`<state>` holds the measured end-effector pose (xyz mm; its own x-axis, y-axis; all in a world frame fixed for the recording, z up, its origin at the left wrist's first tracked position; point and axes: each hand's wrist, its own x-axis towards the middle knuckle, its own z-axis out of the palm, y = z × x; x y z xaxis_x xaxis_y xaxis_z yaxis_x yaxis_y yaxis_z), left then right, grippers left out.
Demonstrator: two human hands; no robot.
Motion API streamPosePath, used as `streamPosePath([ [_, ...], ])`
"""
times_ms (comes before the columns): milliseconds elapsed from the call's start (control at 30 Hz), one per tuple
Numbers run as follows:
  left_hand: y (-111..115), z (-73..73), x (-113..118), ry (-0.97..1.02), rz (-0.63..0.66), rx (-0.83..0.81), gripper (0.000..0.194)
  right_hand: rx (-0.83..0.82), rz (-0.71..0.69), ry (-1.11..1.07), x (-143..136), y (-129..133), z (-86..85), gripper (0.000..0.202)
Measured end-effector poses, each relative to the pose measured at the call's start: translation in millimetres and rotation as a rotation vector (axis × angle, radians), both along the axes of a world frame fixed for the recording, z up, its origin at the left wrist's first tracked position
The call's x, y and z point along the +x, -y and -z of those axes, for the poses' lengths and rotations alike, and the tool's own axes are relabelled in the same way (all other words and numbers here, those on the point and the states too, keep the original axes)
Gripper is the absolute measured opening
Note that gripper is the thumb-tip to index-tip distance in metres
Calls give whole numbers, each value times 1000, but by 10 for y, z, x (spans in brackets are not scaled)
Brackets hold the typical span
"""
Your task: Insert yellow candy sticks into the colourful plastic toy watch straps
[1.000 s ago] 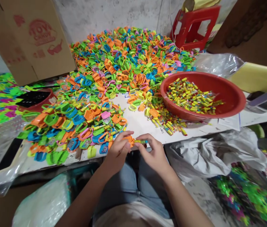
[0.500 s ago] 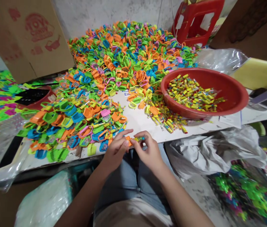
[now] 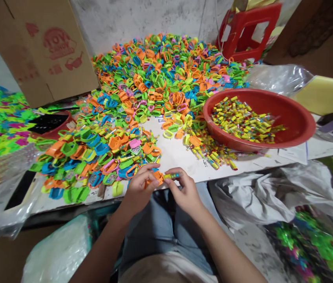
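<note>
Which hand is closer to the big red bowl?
The right hand. It sits below and left of the red bowl, apart from it; the left hand is farther left, beside the ring pile.

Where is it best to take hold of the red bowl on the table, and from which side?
Probably by the near rim of the red bowl, from the front: it is wide and shallow, the rim stands bare, while loose sticks crowd its left side.

Toy-packing workshop, plastic toy heaps (image 3: 160, 74), carton (image 3: 45, 51)
</note>
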<state>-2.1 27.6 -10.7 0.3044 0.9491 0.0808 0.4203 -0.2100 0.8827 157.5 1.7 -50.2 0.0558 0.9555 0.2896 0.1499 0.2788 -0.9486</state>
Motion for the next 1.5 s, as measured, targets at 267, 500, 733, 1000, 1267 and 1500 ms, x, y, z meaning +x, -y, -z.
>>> streamPosePath([
  [267,-425,-186,-376,-568,-350,448,23,24,270,645,381,-226,132,37],
  [500,-563,-151,-609,-900,-455,393,24,-129,495,1046,685,-389,450,28],
  [733,-865,-223,105,-854,-177,448,23,-143,531,1045,618,-447,481,18],
  [1000,-1940,99,1040,-1023,198,317,25,-82,506,930,666,-409,464,15],
  [1267,-1872,219,983,-918,251,228,18,41,337,562,574,-432,488,20],
  [1500,-1260,72,909,-442,168,172,39,176,338,159,509,-359,308,17],
])
